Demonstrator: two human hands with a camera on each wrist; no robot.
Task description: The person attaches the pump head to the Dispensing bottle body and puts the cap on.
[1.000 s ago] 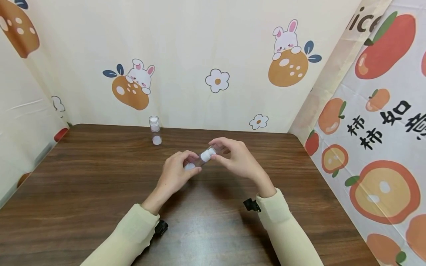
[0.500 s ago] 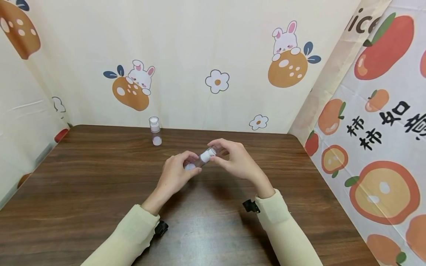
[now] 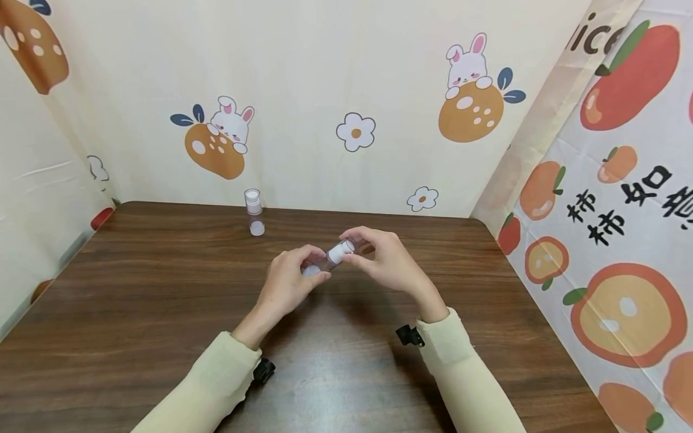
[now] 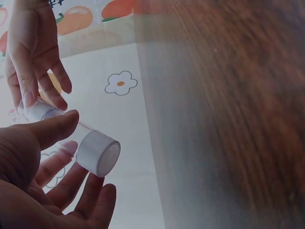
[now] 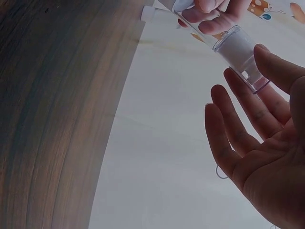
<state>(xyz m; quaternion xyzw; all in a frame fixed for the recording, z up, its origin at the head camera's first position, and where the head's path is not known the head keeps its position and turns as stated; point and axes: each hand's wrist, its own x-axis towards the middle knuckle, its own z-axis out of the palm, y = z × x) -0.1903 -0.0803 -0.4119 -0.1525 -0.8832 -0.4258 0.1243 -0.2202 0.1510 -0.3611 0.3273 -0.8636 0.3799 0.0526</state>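
A small clear pump bottle [image 3: 340, 251] with a white pump top is held aslant above the table, its top end toward the right. My left hand [image 3: 287, 276] grips the lower body between thumb and fingers. In the left wrist view the white bottom [image 4: 97, 152] of the bottle points outward past those fingers. My right hand [image 3: 387, 258] pinches the clear cap [image 5: 240, 55] over the white top with thumb and forefinger. Its other fingers spread free below the cap in the right wrist view.
A second, similar bottle [image 3: 254, 211] stands upright near the back edge of the brown wooden table [image 3: 162, 288]. Behind the table hangs a cream curtain [image 3: 303, 72] with printed rabbits and flowers. A fruit-print cloth [image 3: 585, 240] hangs along the right side.
Both hands keep nearly the same place and hold on the bottle. The head view has shifted very slightly.
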